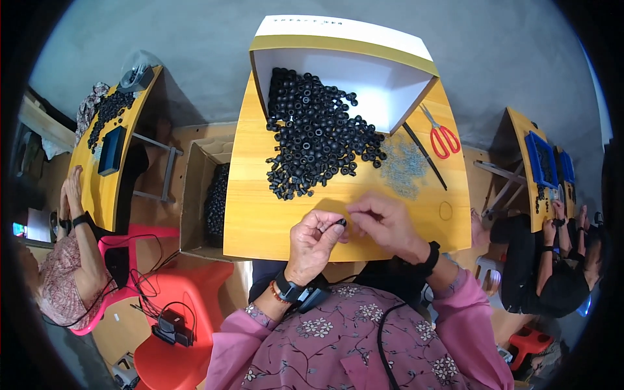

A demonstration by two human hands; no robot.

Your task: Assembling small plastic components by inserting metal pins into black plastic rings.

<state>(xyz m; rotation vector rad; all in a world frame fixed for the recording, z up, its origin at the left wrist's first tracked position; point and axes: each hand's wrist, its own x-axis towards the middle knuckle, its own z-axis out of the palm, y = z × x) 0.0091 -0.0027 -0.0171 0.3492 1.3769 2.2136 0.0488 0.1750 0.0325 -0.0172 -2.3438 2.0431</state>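
Small black piece (340, 222) sits clamped in the left hand (309, 244) above the near part of the surface (253, 224), seemingly held so its end faces the right hand (389, 226), whose blurred fingers lie close together just beside it; whether they grip anything cannot be told. A white box (398, 83) opens toward the worker, likely letting black parts (315, 133) spill within reach. Scissors (444, 140), a black rod (426, 157) and pale bits (404, 170) occupy the right side, while yellow wood along the near and left edges leaves the hands room.
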